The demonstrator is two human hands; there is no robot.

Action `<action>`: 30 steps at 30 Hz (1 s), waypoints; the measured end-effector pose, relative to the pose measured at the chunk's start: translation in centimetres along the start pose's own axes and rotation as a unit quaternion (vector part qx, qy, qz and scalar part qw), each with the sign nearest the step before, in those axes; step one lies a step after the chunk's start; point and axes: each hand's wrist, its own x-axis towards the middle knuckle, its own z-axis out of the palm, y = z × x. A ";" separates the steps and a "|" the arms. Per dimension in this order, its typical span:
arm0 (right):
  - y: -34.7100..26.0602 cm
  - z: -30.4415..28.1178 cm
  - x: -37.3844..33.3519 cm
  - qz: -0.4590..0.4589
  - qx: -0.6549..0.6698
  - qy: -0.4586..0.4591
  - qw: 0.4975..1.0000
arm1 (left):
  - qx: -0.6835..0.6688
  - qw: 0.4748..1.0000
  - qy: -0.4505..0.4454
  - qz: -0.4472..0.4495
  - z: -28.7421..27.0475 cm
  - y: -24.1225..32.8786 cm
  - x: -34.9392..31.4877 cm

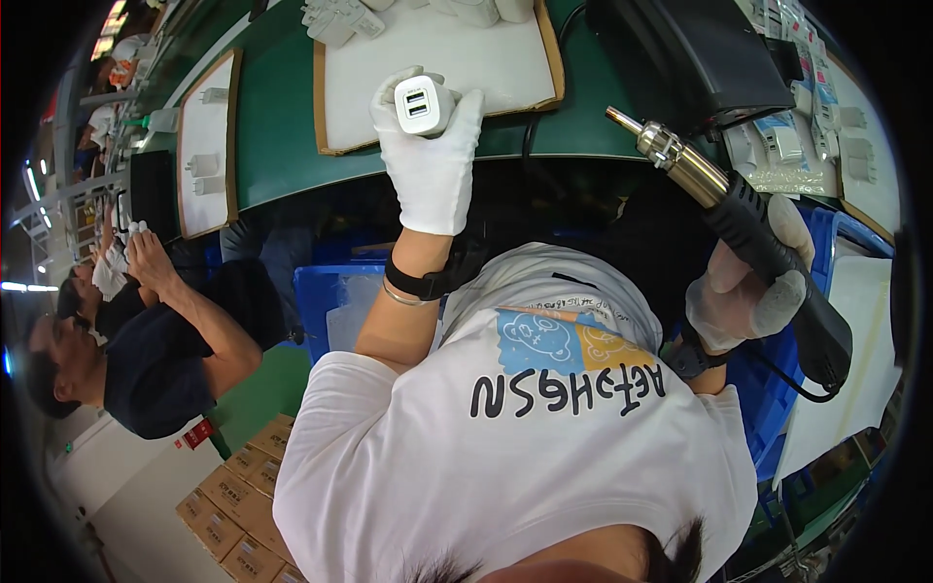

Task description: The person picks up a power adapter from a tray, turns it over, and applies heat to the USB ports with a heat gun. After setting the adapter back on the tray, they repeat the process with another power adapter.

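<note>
My left hand, in a white glove, holds a white USB wall charger over the near part of a cardboard tray. The charger's end with two USB ports faces up toward me. My right hand, gloved too, is wrapped round the black handle of a hot-air gun. Its metal nozzle points up and to the left, apart from the charger. A dark cord runs from the handle's lower end.
More white chargers lie at the tray's far edge. Beyond the nozzle stands a black box-shaped unit, with bagged parts to its right. Blue crates flank me. A co-worker sits at left near another tray.
</note>
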 end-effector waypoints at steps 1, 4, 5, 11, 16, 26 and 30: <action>-0.1 0.0 0.0 -0.001 -0.005 -0.002 1.000 | 0.000 1.000 0.000 0.001 0.0 0.2 -0.1; 0.0 -0.4 0.1 -0.001 0.010 -0.028 1.000 | -0.036 0.999 -0.017 -0.026 -0.1 0.6 -0.3; 0.1 -0.6 0.1 0.001 0.030 -0.052 0.998 | -0.035 0.999 -0.017 -0.025 -0.2 0.5 -0.3; 0.3 -0.1 0.1 -0.016 -0.007 0.016 1.000 | -0.037 0.999 -0.020 -0.003 0.0 0.6 -0.5; 0.6 0.0 0.3 -0.047 -0.046 0.007 0.998 | 0.011 0.998 -0.010 0.062 0.1 -0.2 -0.7; 0.2 -0.2 0.2 -0.020 0.027 -0.021 0.999 | 0.038 0.995 -0.020 0.092 0.4 -0.8 -0.6; 0.7 -0.8 0.6 -0.052 0.067 -0.080 0.993 | 0.034 0.997 -0.022 0.067 0.5 -0.3 -0.8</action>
